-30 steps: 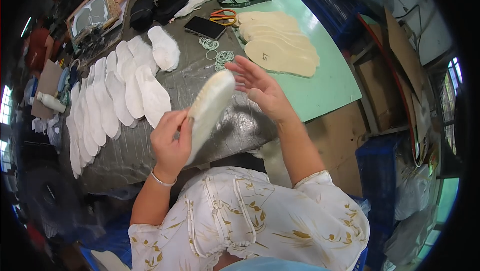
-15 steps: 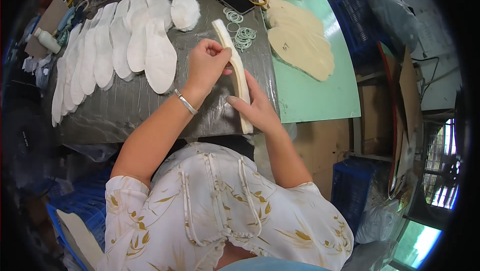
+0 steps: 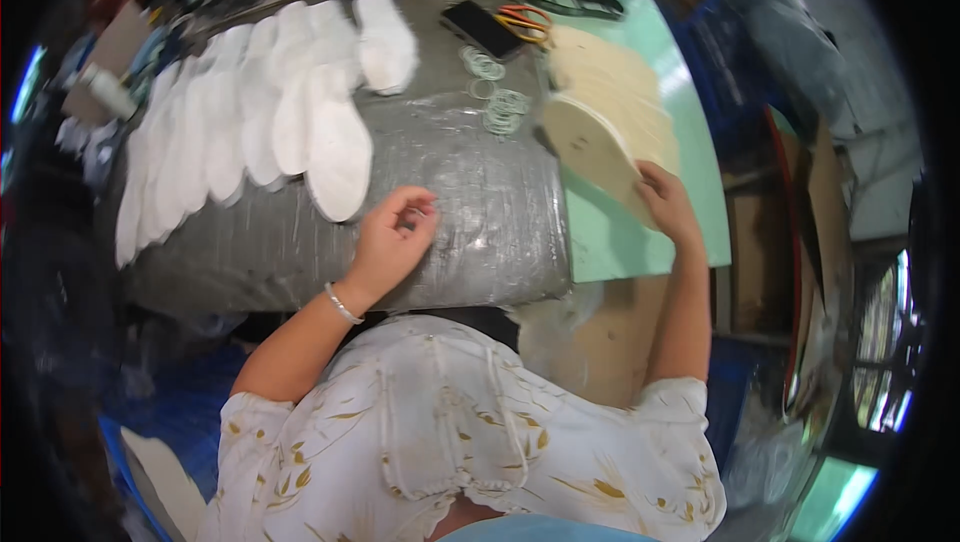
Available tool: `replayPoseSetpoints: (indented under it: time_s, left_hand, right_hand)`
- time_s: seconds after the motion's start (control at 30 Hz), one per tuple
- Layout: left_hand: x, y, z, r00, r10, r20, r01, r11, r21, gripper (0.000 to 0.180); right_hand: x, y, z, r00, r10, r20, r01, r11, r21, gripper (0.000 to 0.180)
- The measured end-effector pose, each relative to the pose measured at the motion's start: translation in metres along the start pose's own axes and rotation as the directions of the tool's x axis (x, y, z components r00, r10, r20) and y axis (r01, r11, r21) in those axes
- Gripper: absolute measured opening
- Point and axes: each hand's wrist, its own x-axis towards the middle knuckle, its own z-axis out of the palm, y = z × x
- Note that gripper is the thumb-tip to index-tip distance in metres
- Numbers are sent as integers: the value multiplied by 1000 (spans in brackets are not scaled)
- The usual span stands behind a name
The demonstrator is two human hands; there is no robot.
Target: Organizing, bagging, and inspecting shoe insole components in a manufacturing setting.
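Note:
My right hand [image 3: 668,204] grips the near right edge of a beige insole [image 3: 592,147], which lies tilted at the front of a beige insole stack [image 3: 620,67]. Over the dark, plastic-covered table [image 3: 470,242], my left hand [image 3: 395,232] hangs with its fingers curled in toward the thumb. Whether something small sits between those fingers is too blurred to tell. Beyond it lie pale green rubber bands [image 3: 505,112] in loose heaps. A row of white fluffy insoles [image 3: 245,112] overlaps across the left of the table, with a separate white insole [image 3: 386,42] at its far end.
A black phone [image 3: 482,30] and orange-handled scissors [image 3: 525,24] lie at the back. The stack rests on a green board [image 3: 650,252]. A white bottle [image 3: 108,92] stands far left. Blue crates [image 3: 160,422] and cardboard [image 3: 810,192] flank the table.
My hands have parted. The pale piece held edge-on between them is gone from the table's middle. My right hand moved right to the beige stack; my left drew back toward me.

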Motion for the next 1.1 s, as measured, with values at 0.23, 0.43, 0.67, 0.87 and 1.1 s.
replayPoseSetpoints:
  time_s: [0.23, 0.43, 0.67, 0.87, 1.1]
  left_hand:
    - [-25, -9, -55, 922, 287, -261, -110, 838, 534, 24]
    - [-30, -54, -98, 839, -2, -544, 162, 956, 245, 40]
    - [-10, -38, -118, 856, 61, -514, 154, 918, 365, 35]
    - [-8, -29, -141, 889, 343, -304, -32, 709, 705, 27]
    - [5, -42, -146, 908, 385, -163, -87, 555, 828, 33]
  right_hand:
    - [45, 3, 18, 927, -230, -295, 71, 883, -463, 34]
    - [49, -139, 170, 798, -598, 70, 590, 754, -288, 16]
    - [132, -197, 269, 944, -105, 314, 190, 949, -252, 32]
    - [117, -187, 286, 850, 63, 523, -47, 998, -43, 29]
    - [127, -211, 284, 953, -251, 171, 229, 964, 138, 22]
